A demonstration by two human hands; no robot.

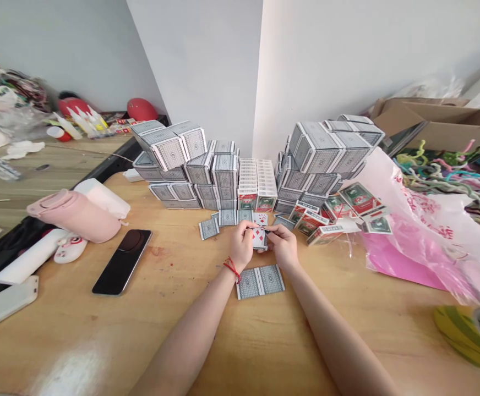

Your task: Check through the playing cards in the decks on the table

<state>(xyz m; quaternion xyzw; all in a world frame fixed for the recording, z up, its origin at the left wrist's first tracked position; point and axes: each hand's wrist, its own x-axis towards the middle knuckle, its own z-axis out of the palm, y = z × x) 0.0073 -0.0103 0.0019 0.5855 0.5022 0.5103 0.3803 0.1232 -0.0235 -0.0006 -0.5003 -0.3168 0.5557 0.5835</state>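
Observation:
My left hand (242,245), with a red string bracelet (232,269) at the wrist, is closed on a playing card (258,240) whose face shows red diamonds. My right hand (283,245) pinches at the same card from the other side; a thin dark edge shows between the fingertips, too small to make out. Just beyond lies another face-up card (261,218). Two face-down card stacks (260,281) lie side by side below my hands. Loose face-down cards (227,217) are spread to the left, in front of card boxes (257,184) standing in rows.
Walls of stacked card blocks rise at the left (174,159) and right (326,154). Red and green card packs (334,212) lean at the right beside pink plastic (405,242). A phone (122,262), pink bottle (75,214) and tape roll (467,335) rest on the table.

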